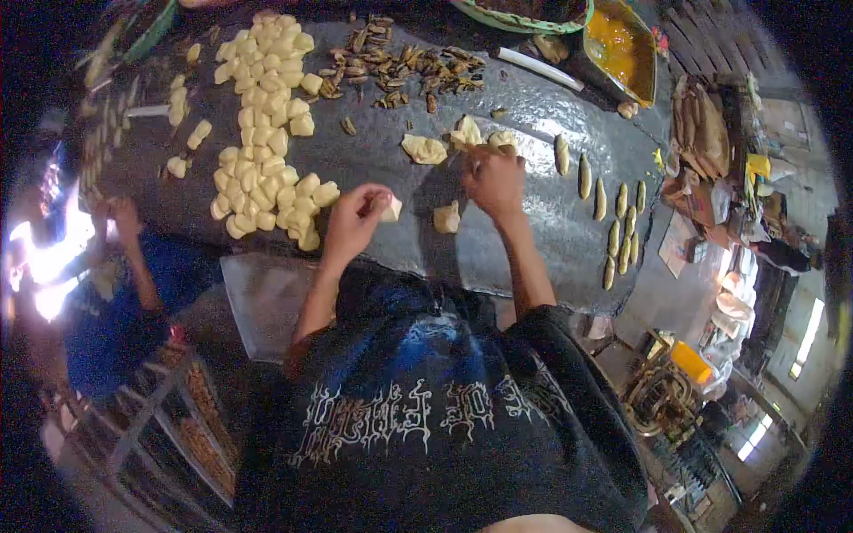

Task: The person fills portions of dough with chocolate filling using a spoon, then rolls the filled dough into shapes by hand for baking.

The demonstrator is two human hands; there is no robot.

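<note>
My left hand [354, 220] is closed, its fingertips pinching a small pale piece of dough [392, 210] above the dark table. Over toward the far side, my right hand [496, 183] has its fingers curled together beside a flattened dough piece [465, 133]; what they hold, if anything, is hidden. Another flattened dough piece [424, 149] lies left of that hand, and a dough lump [447, 217] sits between my two hands. A large heap of dough lumps [262, 133] covers the left of the table. Brown finger-shaped pieces [391, 67] are scattered behind.
Long filled dough rolls [615, 238] lie in rows at the right. A tray of orange-yellow liquid [617, 49] and a green-rimmed basin [524, 25] stand at the far edge, near a white stick [540, 69]. Another person's hand [124, 220] works at the left.
</note>
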